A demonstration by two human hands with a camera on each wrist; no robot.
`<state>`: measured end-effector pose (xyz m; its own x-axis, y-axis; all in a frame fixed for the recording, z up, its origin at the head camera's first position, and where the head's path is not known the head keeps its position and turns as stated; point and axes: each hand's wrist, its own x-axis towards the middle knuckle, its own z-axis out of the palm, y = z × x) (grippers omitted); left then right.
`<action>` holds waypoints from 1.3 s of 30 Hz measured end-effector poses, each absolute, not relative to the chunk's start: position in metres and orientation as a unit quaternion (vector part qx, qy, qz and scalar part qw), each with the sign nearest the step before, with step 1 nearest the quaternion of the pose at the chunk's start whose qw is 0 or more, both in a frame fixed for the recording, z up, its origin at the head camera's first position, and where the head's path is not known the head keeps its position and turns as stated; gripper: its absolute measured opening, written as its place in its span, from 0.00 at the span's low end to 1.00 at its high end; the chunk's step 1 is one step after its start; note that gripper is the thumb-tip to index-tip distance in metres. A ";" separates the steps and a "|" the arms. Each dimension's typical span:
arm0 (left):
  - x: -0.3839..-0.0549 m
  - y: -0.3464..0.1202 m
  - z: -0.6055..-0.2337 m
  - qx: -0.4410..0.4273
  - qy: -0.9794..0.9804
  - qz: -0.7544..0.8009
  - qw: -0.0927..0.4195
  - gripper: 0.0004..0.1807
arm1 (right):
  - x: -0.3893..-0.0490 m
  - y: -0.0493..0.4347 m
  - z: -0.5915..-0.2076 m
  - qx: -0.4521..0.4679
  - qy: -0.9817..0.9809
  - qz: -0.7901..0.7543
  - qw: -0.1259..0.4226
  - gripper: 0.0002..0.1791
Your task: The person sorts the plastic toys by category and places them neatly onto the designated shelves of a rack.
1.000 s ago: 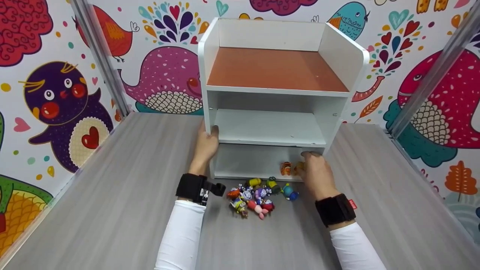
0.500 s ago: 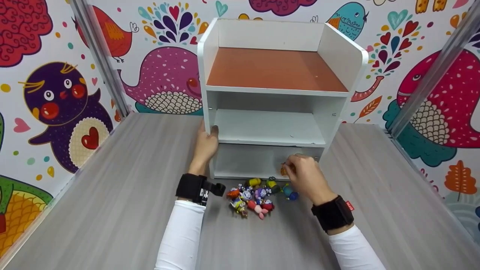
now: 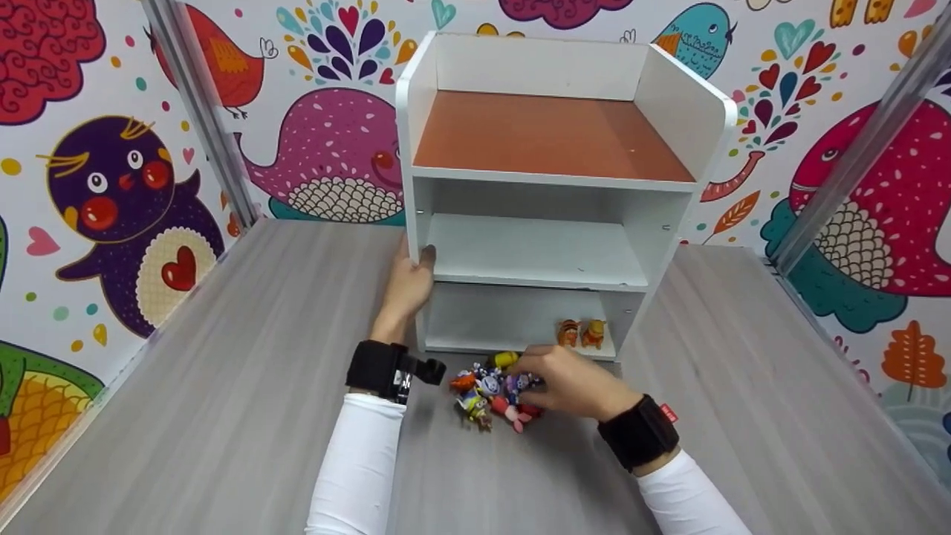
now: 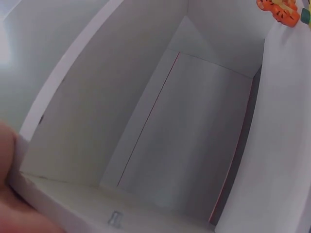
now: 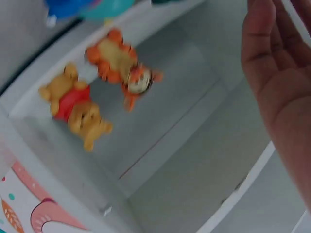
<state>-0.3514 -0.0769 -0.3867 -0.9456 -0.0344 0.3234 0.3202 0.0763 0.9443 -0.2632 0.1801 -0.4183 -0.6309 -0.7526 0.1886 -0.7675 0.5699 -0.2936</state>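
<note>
Gripping the shelf (image 3: pixel 531 249): left hand (image 3: pixel 407 288); figurines (image 3: pixel 490 387) lie partly under right hand (image 3: pixel 570 380), its grasp unclear.

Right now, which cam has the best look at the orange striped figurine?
Right wrist: the orange striped figurine is largest there, with face, belly and limbs visible, though slightly soft. Head shows it small, on the bottom shelf beside the yellow bear. Left wrist catches only part, cut off at the top edge.
</note>
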 end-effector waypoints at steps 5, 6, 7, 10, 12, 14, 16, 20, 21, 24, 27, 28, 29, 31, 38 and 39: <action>-0.353 -0.077 -0.386 -0.112 -0.724 -0.667 0.139 0.32 | -0.261 0.173 -0.420 0.440 -0.883 0.162 0.008 0.17; -0.353 -0.077 -0.387 -0.111 -0.724 -0.666 0.141 0.32 | -0.260 0.172 -0.420 0.443 -0.882 0.161 0.005 0.17; -0.353 -0.077 -0.387 -0.109 -0.724 -0.666 0.143 0.31 | -0.259 0.170 -0.420 0.448 -0.880 0.157 0.002 0.17; -0.353 -0.076 -0.387 -0.102 -0.723 -0.666 0.152 0.30 | -0.256 0.166 -0.421 0.474 -0.870 0.135 -0.001 0.17; -0.353 -0.075 -0.388 -0.100 -0.721 -0.667 0.159 0.30 | -0.253 0.164 -0.422 0.485 -0.867 0.114 -0.010 0.19; -0.353 -0.074 -0.388 -0.100 -0.719 -0.668 0.166 0.29 | -0.251 0.162 -0.424 0.488 -0.869 0.084 -0.016 0.21; -0.353 -0.074 -0.389 -0.101 -0.716 -0.670 0.168 0.30 | -0.249 0.160 -0.426 0.482 -0.873 0.063 -0.026 0.22; -0.352 -0.074 -0.389 -0.096 -0.713 -0.673 0.170 0.29 | -0.247 0.159 -0.429 0.477 -0.878 0.037 -0.019 0.22; -0.352 -0.074 -0.389 -0.096 -0.713 -0.674 0.168 0.29 | -0.247 0.159 -0.430 0.476 -0.879 0.034 -0.015 0.23; -0.353 -0.074 -0.388 -0.094 -0.716 -0.672 0.168 0.30 | -0.247 0.158 -0.430 0.475 -0.880 0.029 -0.008 0.21; -0.354 -0.074 -0.388 -0.093 -0.718 -0.668 0.170 0.30 | -0.247 0.158 -0.431 0.473 -0.881 0.022 -0.007 0.22; -0.353 -0.074 -0.388 -0.093 -0.717 -0.669 0.170 0.31 | -0.247 0.158 -0.431 0.473 -0.881 0.018 -0.006 0.22; -0.354 -0.073 -0.388 -0.093 -0.717 -0.669 0.171 0.30 | -0.247 0.158 -0.431 0.473 -0.881 0.016 -0.006 0.22; -0.354 -0.073 -0.388 -0.091 -0.716 -0.670 0.172 0.30 | -0.247 0.157 -0.431 0.473 -0.881 0.013 -0.005 0.22; -0.353 -0.072 -0.388 -0.088 -0.714 -0.672 0.175 0.31 | -0.250 0.155 -0.432 0.464 -0.884 0.056 -0.017 0.12; -0.353 -0.071 -0.388 -0.090 -0.714 -0.672 0.175 0.31 | -0.250 0.155 -0.432 0.462 -0.885 0.058 -0.020 0.12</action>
